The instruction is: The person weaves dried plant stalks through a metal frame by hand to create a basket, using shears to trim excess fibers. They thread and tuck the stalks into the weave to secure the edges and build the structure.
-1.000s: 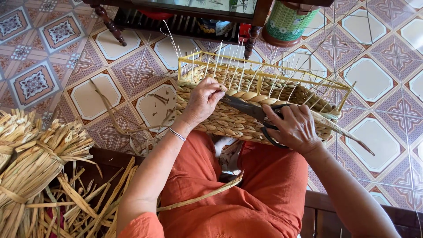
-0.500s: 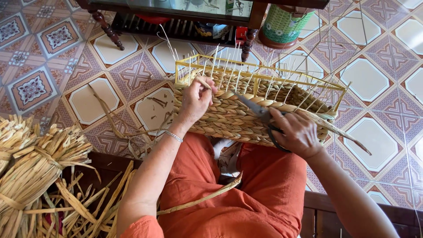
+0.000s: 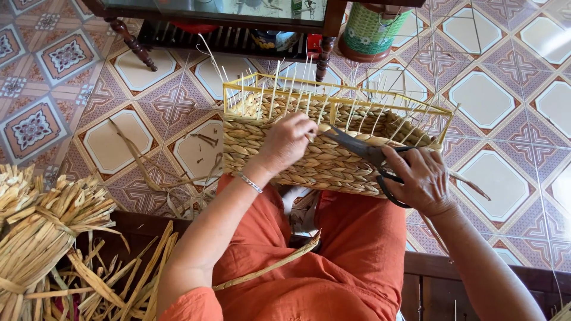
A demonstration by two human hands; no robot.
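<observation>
- A bundle of dried straw point(image 3: 41, 232) is lying at the far left
- The left hand point(image 3: 288, 142) is pinching a strand on the woven basket point(image 3: 309, 160) with fingers together
- The basket is resting on the lap
- The right hand point(image 3: 419, 178) is gripping dark scissors point(image 3: 366, 151), fingers clamped through the handles, blades touching the weave

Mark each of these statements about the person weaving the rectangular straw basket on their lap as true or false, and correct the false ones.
1. The right hand holds dark metal scissors. True.
2. The left hand rests on the patterned tiled floor. False: it grips the woven straw basket near its rim.
3. Bundles of dried straw lie at the person's left. True.
4. The basket's yellow wire frame is fully covered. False: its top stands bare.
</observation>
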